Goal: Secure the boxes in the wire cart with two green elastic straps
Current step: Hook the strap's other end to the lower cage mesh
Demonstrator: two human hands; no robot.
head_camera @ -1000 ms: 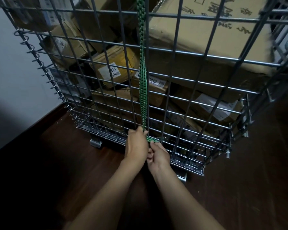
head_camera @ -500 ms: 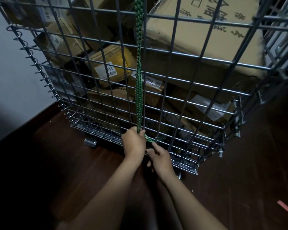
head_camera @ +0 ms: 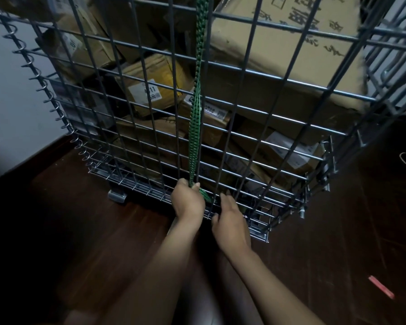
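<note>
Hands are working low at the wire cart's [head_camera: 333,91] front: the left hand [head_camera: 188,204] is gripping the green strap [head_camera: 193,127], and the right hand [head_camera: 230,222] is resting loose-fingered against the mesh just beside it. The strap is running up the wire, with cardboard boxes [head_camera: 279,50] piled behind.

Dark wooden floor [head_camera: 68,231], pale wall [head_camera: 10,102] at left, red strip [head_camera: 381,287] on floor at right

Dark floor [head_camera: 68,231] bears the wire cart [head_camera: 291,80] and, perhaps, red paper [head_camera: 381,287].
</note>
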